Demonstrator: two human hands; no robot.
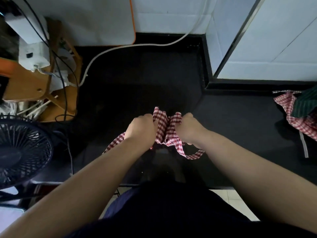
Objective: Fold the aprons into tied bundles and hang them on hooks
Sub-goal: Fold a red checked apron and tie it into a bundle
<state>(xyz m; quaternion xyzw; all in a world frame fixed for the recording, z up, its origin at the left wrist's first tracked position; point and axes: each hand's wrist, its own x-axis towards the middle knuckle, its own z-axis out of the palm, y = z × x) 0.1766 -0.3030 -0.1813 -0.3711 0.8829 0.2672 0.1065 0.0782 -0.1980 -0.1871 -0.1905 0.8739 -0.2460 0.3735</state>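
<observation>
A red-and-white checked apron is bunched into a narrow bundle above the black countertop, in the middle of the view. My left hand grips its left side and my right hand grips its right side, both fists closed on the cloth. One checked strap trails down to the left under my left wrist. Another strap loops below my right wrist. At the far right lie a second red checked apron and a dark green striped one partly on top of it.
A black fan stands at the lower left. A wooden stand with white boxes and cables fills the upper left. A white cable crosses the counter's back. White tiled wall and a metal-edged panel rise at the right.
</observation>
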